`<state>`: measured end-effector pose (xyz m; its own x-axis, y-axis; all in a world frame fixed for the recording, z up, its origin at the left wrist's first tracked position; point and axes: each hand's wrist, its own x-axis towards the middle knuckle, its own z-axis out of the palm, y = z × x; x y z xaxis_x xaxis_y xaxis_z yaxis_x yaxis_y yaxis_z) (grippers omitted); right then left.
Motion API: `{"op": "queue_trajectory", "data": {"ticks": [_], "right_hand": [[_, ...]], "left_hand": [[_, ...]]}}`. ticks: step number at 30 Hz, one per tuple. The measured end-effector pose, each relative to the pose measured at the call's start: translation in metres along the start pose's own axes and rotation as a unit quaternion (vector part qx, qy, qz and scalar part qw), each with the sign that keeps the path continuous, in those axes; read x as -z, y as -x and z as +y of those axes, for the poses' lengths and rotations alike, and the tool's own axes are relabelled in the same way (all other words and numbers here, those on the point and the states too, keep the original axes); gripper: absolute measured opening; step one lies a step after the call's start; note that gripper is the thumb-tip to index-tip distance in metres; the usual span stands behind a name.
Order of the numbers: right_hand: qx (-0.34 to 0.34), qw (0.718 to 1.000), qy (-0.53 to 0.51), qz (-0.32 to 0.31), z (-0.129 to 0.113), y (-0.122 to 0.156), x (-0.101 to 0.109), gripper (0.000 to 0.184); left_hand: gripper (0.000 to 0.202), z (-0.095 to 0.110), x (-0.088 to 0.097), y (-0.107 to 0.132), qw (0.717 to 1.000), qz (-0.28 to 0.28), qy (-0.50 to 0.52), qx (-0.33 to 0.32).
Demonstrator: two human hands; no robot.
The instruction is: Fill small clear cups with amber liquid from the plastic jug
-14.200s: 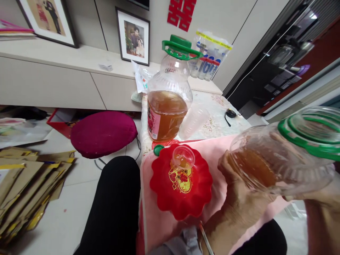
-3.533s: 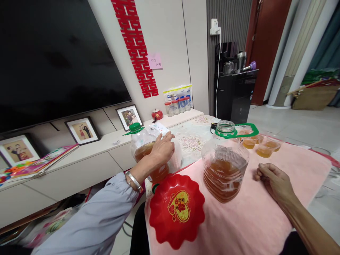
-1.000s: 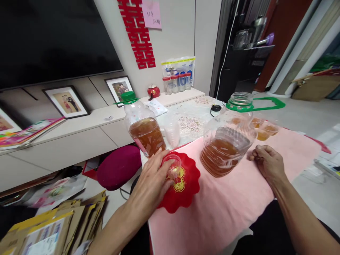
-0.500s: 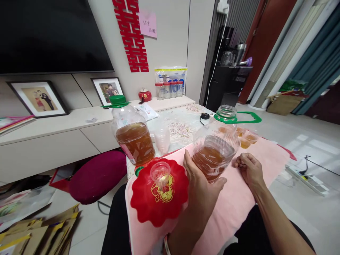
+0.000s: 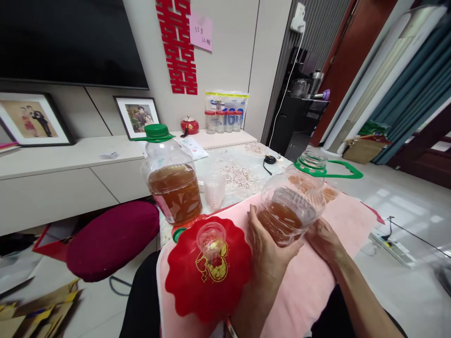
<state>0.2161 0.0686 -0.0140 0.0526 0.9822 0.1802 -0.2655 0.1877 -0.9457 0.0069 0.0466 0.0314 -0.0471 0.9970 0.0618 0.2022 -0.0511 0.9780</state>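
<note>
Bottle (image 5: 283, 218) between left hand (image 5: 268, 251) and right hand (image 5: 322, 241), beside red dish (image 5: 190, 295).

Btl 1 (image 5: 291, 204) (uncapped, green hdl (image 5: 357, 172), amber liq. (image 5: 282, 220)): I'm cupping it w/ L hand (image 5: 269, 253) on L side, R hand (image 5: 324, 240) on R side. Red scalloped bowl (image 5: 190, 298), 1 pc: lying on pink cloth (image 5: 303, 286), bearing 1 clear cup (image 5: 211, 240). Btl 2 (image 5: 172, 180) (green cap (image 5: 156, 131), amber liq. (image 5: 178, 195)): standing behind bowl, to L. Stacked clear cups (image 5: 214, 190): resting betw. btls. Red-lid jars (image 5: 224, 122), 4 pcs: standing on cabinet (image 5: 63, 162) at back.
</note>
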Motion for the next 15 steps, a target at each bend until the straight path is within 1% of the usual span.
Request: {"op": "queue_trajectory", "data": {"ticks": [3,6,10,13,15], "right_hand": [[-0.039,0.998,-0.008,-0.050,-0.003,-0.002,-0.018,0.076],[-0.067,0.995,-0.007,-0.077,-0.003,-0.008,-0.023,0.081],[-0.082,0.992,0.008,-0.090,0.002,-0.015,-0.017,0.082],[-0.076,0.993,0.022,-0.089,0.007,-0.015,-0.009,0.085],[-0.074,0.993,0.038,-0.087,0.008,-0.013,-0.004,0.083]], "left_hand": [[0.132,-0.008,-0.001,-0.003,0.999,0.004,-0.015,-0.031],[0.131,-0.014,-0.005,-0.005,0.997,0.029,-0.023,-0.061],[0.123,-0.017,-0.011,-0.004,0.993,0.048,-0.029,-0.101],[0.122,-0.015,-0.014,-0.003,0.991,0.076,-0.037,-0.106],[0.120,-0.012,-0.014,-0.002,0.991,0.079,-0.034,-0.104]]}}
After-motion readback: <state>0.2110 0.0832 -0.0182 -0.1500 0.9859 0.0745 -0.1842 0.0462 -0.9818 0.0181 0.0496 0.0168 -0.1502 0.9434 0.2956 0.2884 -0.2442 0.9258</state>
